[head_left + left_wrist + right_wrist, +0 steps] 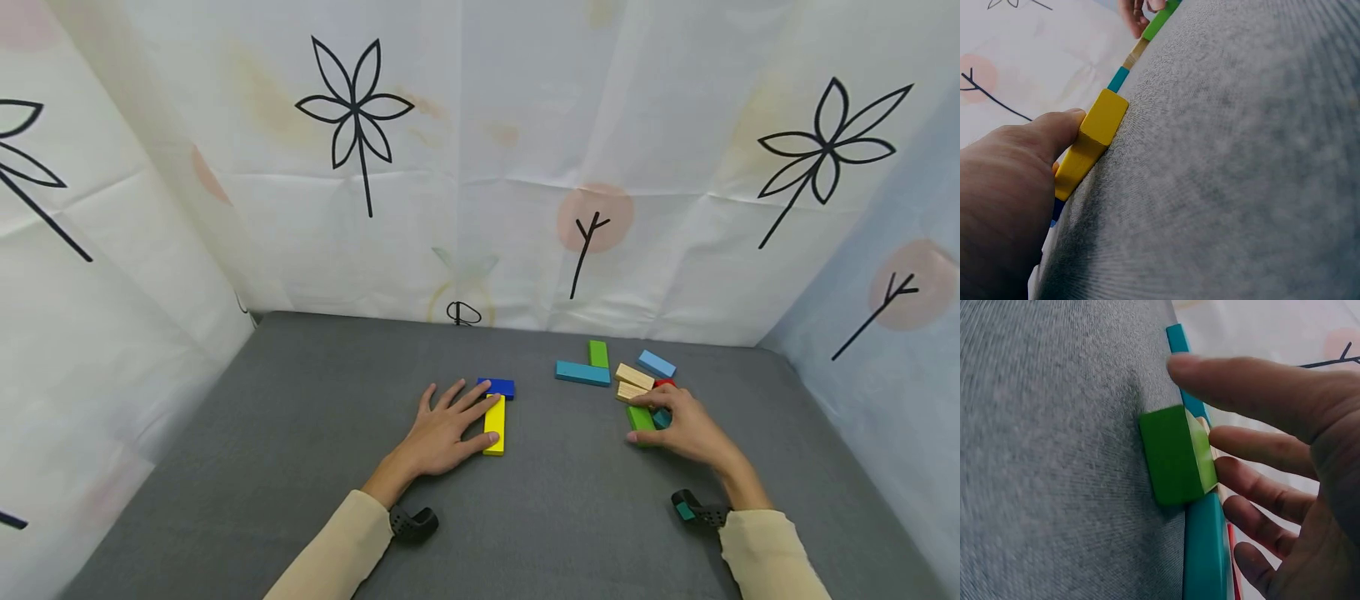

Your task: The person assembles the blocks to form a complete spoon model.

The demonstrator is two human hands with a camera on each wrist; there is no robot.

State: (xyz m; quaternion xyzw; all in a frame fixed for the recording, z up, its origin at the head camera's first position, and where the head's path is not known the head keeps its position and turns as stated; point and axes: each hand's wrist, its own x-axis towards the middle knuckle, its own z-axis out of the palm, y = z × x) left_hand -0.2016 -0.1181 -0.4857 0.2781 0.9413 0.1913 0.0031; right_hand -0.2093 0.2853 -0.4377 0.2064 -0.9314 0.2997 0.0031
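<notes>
My left hand (444, 435) lies with fingers spread over a yellow block (494, 427) and a dark blue block (502, 388). The two blocks meet in a T-like shape. In the left wrist view the thumb (1063, 128) rests along the yellow block's side. My right hand (686, 427) is over a green block (641, 423) on the right, thumb and fingers apart around it. In the right wrist view the thumb (1229, 381) stands off the green block (1172, 456), and the fingertips are right beside its upper face. A teal block (1204, 550) lies against it.
Around the right hand lie two pale wooden blocks (634, 376), a light blue block (657, 363) and a partly hidden red block (664, 383). Farther back, a long teal block (582, 373) and another green block (598, 353) touch. Patterned white cloth (510, 167) hangs behind the grey table (300, 467).
</notes>
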